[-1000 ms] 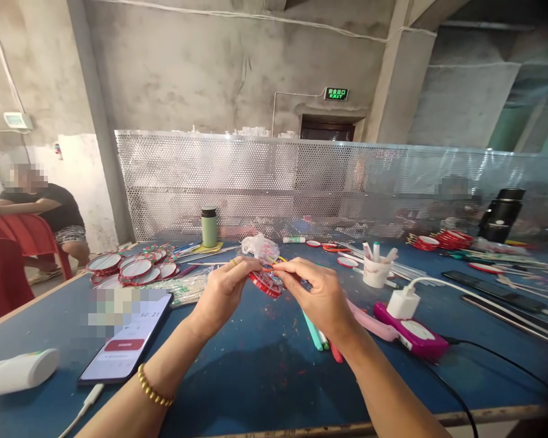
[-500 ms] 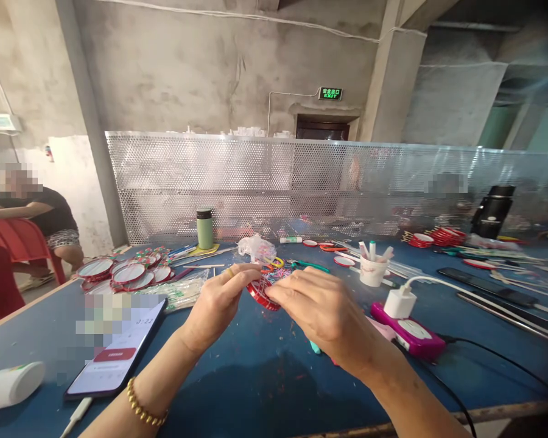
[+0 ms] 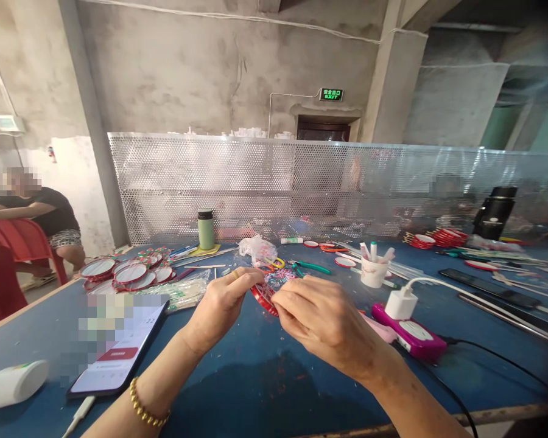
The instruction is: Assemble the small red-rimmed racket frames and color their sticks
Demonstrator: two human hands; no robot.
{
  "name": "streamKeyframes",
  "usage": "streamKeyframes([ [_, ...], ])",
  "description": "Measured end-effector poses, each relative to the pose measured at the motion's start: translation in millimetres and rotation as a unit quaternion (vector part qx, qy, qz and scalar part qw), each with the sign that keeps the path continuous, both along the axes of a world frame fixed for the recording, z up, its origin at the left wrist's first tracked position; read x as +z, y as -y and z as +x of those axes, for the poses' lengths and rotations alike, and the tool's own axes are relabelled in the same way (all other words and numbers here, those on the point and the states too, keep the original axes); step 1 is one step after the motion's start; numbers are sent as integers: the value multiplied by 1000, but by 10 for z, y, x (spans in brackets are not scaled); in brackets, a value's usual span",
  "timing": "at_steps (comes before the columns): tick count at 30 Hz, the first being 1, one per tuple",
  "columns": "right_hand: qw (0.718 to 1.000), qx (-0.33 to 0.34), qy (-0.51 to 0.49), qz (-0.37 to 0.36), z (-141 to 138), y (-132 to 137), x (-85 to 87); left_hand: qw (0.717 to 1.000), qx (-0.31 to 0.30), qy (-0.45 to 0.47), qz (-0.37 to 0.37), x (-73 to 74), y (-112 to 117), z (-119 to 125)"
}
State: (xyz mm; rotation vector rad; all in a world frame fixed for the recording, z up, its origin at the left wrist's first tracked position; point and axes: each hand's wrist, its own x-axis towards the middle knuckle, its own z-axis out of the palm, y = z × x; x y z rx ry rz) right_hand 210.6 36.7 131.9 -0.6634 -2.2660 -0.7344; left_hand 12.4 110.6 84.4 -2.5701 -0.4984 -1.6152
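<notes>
In the head view, the blue tabletop shows its pale left edge and, at lower right, a worn near edge; a perforated screen stands along the far edge. Between the forearms a stretch of blue surface runs down to the near edge. Room is tighter to the left, where a phone and a white bottle lie near the front left corner, and to the right, where a purple power strip sits beside the right forearm. Just beyond the hands lie green-handled pliers and a plastic bag.

The red-rimmed disc is held up between the hands, midway between the tabletop's side edges. It is tilted, with a glossy red rim; its face is mostly hidden. The left hand pinches its left side between thumb and fingers, closed on it. The right hand has its fingertips bunched against the right side; whether they grip the rim cannot be told.

The lit green sign reads "安全出口" and "EXIT". Lettering on the black flask toward the far right corner is too small to read.
</notes>
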Motion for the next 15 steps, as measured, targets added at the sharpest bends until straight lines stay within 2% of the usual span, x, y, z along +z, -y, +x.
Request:
streamKeyframes([
  [15, 999, 18, -15, -48, 34, -62, -20, 999, 6, -13, -30, -13, -20, -8],
])
